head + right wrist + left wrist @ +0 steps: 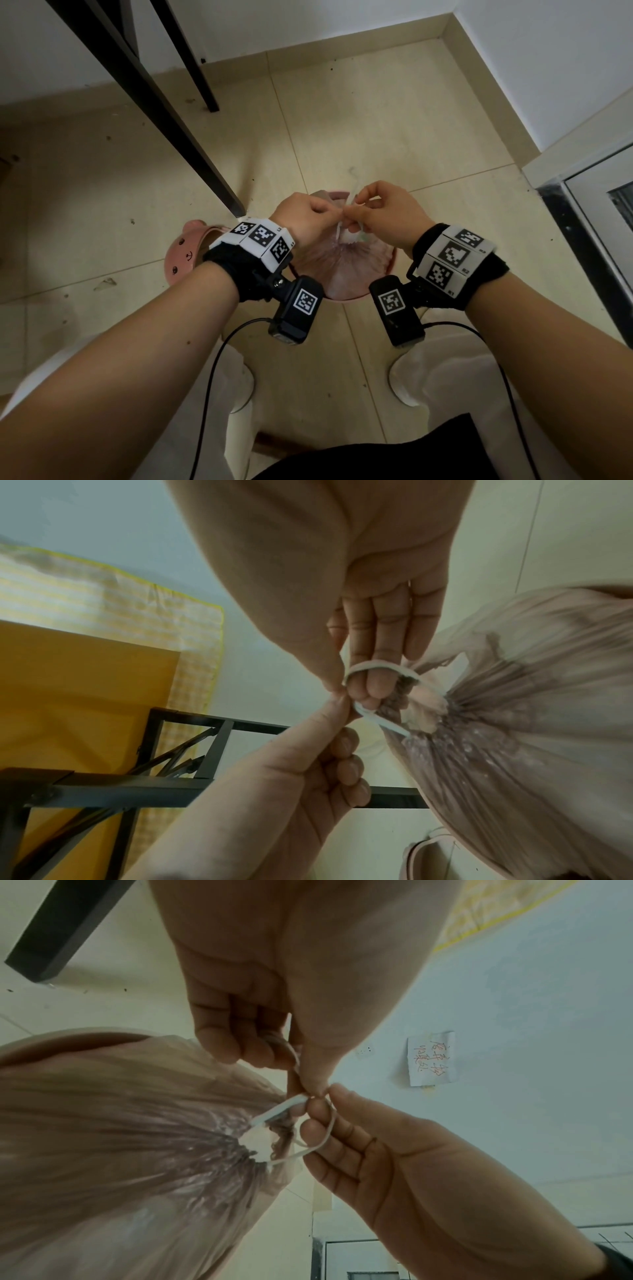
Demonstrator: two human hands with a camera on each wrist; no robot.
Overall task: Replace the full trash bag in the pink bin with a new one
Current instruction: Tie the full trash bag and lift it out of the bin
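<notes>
The pink bin (342,298) stands on the floor between my feet, holding a translucent pinkish trash bag (346,263) gathered shut at the top. A white drawstring (281,1110) rises from the bunched neck. My left hand (337,214) pinches the drawstring between thumb and forefinger just above the neck. My right hand (356,212) meets it fingertip to fingertip, with a loop of the drawstring (383,666) wound round two of its fingers. In the right wrist view the gathered bag (514,723) lies to the right of both hands.
The bin's pink lid (185,253), with a small face on it, lies tilted beside the bin on the left. A black table leg (164,113) slants down to the floor just left of the bin. A door frame (582,205) stands on the right.
</notes>
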